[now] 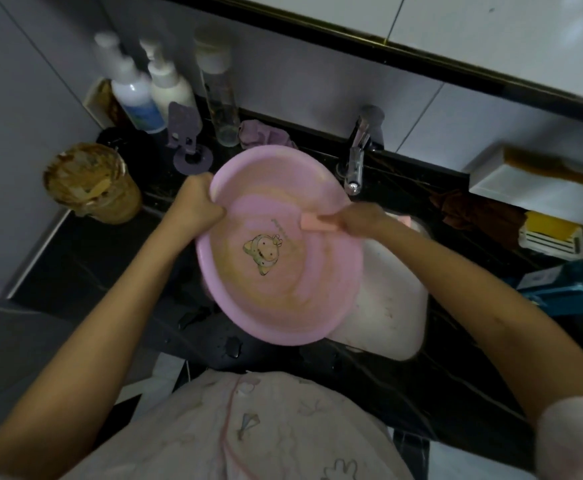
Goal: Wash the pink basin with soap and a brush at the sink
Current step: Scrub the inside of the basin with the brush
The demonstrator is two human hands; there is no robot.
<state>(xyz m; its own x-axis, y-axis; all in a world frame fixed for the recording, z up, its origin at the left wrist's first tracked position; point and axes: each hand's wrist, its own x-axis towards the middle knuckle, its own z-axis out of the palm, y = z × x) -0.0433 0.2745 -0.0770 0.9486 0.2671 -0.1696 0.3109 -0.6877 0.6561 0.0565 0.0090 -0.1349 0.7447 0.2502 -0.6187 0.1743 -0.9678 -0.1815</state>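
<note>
The pink basin [279, 271] is tilted over the white sink [387, 299], its inside streaked with brownish grime around a cartoon print. My left hand [198, 202] grips the basin's upper left rim. My right hand [359, 220] holds a pink bar-shaped piece, a soap or small brush [319, 222], against the inner wall near the right rim. I cannot tell which of the two it is.
A chrome faucet [356, 161] stands behind the basin. Several bottles [165, 88] and a purple holder [188, 140] crowd the back left of the black counter [86, 258]. A brown-stained jar [89, 183] sits at left. White boxes [539, 181] and a brown cloth [470, 213] lie at right.
</note>
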